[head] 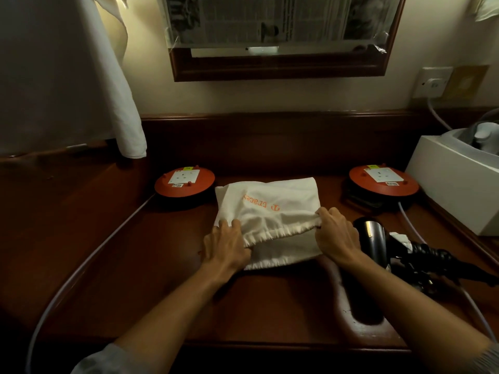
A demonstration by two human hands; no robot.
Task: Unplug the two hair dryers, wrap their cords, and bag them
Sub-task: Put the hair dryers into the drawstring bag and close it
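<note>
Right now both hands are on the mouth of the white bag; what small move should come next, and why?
Probably pull the mouth wider. The left hand and right hand both pinch the gathered upper hem of the white bag, which lies flat on the desk and barely gapes. The black hair dryer lies right beside the right hand, cord bundled, seemingly ready to slide in.

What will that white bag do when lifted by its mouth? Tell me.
The bag looks like thin cloth, creased and gathered at the drawstring hem, so it will probably sag and fold. It lies flat, so it is likely light. The left hand and right hand pinch its hem, so the mouth may close if released.
</note>
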